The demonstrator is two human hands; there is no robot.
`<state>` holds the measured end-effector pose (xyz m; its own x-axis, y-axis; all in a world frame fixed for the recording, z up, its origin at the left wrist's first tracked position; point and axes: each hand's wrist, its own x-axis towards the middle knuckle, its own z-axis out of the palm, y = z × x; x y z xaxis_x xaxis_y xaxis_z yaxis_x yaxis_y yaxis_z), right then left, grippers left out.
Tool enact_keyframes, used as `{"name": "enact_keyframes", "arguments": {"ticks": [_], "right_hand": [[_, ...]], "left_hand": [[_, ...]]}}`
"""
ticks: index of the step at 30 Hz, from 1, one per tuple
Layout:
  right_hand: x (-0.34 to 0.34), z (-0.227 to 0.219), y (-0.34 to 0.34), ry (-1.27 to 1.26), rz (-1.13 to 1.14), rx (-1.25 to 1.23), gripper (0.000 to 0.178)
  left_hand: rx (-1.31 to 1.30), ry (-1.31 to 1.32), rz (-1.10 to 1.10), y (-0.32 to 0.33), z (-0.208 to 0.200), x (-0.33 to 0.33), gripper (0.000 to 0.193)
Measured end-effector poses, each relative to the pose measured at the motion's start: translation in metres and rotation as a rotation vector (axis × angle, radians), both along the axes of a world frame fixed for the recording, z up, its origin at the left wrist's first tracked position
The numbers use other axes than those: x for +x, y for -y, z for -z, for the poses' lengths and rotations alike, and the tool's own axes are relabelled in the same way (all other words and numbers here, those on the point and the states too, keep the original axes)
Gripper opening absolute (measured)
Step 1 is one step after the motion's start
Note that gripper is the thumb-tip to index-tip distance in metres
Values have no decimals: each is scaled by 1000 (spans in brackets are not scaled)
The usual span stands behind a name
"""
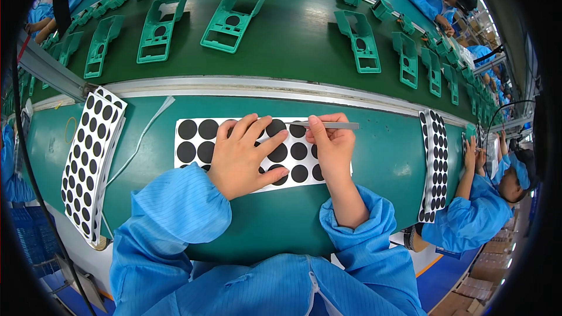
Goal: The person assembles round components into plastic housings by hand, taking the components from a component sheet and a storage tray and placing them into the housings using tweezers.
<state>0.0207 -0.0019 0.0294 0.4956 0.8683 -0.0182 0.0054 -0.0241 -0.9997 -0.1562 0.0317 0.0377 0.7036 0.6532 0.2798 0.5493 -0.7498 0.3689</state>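
Note:
In front of me a white sheet of round black stickers lies flat on the green bench. My left hand rests on it, palm down with the fingers spread, covering several of the circles. My right hand pinches a pair of metal tweezers between thumb and fingers. Their tips point left and meet the sheet by a black circle in the upper row. Whether the tips grip a sticker is too small to tell.
Stacks of similar sticker sheets lie at the left and right of the bench. A pale strap lies by the left stack. Beyond a metal rail, green plastic housings line a conveyor. A co-worker sits at the right.

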Motion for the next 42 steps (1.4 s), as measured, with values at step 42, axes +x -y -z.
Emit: {"name": "enact_keyframes", "arguments": {"ticks": [42], "right_hand": [[-19,11,1,29,-21,99,15]], "left_hand": [[-132,138,-108,-10,14,-12,30]]}}
